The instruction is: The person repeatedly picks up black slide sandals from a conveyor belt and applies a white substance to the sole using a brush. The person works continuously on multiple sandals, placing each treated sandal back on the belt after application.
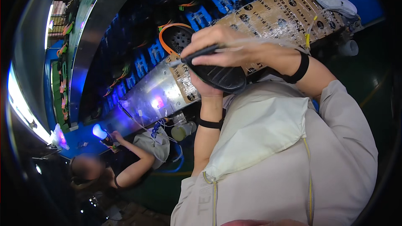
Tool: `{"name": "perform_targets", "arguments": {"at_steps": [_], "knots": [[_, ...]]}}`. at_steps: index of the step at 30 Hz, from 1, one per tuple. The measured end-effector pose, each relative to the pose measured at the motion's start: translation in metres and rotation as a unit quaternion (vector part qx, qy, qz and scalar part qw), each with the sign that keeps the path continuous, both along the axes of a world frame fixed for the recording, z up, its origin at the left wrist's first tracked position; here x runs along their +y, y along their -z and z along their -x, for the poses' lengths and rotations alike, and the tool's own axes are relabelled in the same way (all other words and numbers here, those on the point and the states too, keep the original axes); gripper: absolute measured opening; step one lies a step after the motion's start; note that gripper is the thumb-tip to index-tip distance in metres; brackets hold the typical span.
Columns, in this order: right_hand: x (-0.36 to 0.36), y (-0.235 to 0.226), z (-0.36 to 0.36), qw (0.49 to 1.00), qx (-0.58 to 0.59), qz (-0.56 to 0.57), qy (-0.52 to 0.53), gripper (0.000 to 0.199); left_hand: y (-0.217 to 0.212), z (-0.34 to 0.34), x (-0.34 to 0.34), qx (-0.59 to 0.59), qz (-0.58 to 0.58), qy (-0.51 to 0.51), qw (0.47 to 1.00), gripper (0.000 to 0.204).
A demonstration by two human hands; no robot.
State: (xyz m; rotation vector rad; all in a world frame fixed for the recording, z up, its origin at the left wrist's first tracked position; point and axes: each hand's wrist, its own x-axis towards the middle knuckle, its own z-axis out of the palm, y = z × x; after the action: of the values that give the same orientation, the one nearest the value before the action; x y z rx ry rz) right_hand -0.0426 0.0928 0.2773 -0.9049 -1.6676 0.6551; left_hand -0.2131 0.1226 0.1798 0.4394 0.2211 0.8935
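Note:
A black clog-type shoe point(224, 75) with an orange band round its heel end is held over the bench in front of me, tilted with its toe towards my body. My left hand point(204, 84) supports it from below, its fingers mostly hidden by the shoe. My right hand point(222, 44) grips the shoe from above, thumb and fingers closed at the edge of its opening. The dark, dotted footbed point(180, 37) shows past my knuckles. A pale blurred streak, perhaps a thin cord, crosses the back of my right hand.
The bench is partly covered with brown printed, film-wrapped cardboard point(276, 12), where a white shoe point(333, 0) lies far right. Beyond runs a line of blue holders point(199, 16). A co-worker point(134, 159) at lower left holds something under blue light, near a jar point(181, 132).

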Motion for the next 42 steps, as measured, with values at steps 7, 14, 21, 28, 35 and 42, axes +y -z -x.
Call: {"name": "perform_targets", "arguments": {"at_steps": [7, 14, 21, 28, 35, 42], "knots": [[-0.002, -0.001, 0.004, 0.974, -0.185, -0.113, 0.061, 0.026, -0.001, -0.002, -0.001, -0.042, -0.011, -0.011, 0.999, 0.068], [-0.011, -0.010, 0.006, 0.960, -0.217, -0.133, 0.115, 0.023, -0.015, 0.002, 0.006, 0.053, -0.035, -0.035, 0.997, 0.079], [-0.017, -0.010, 0.008, 0.977, -0.169, -0.099, 0.079, 0.024, -0.030, 0.001, 0.019, 0.140, -0.079, -0.082, 0.984, 0.083], [-0.022, -0.013, 0.007, 0.981, -0.135, -0.136, -0.003, 0.023, -0.038, 0.007, 0.028, 0.026, -0.059, -0.040, 0.997, 0.074], [-0.034, -0.029, 0.001, 0.983, -0.092, -0.079, -0.135, 0.028, -0.042, 0.012, 0.050, -0.157, -0.105, 0.025, 0.982, 0.069], [-0.045, -0.043, -0.002, 0.967, -0.185, -0.081, -0.158, 0.026, -0.063, 0.020, 0.073, -0.173, -0.133, 0.069, 0.974, 0.074]]}}
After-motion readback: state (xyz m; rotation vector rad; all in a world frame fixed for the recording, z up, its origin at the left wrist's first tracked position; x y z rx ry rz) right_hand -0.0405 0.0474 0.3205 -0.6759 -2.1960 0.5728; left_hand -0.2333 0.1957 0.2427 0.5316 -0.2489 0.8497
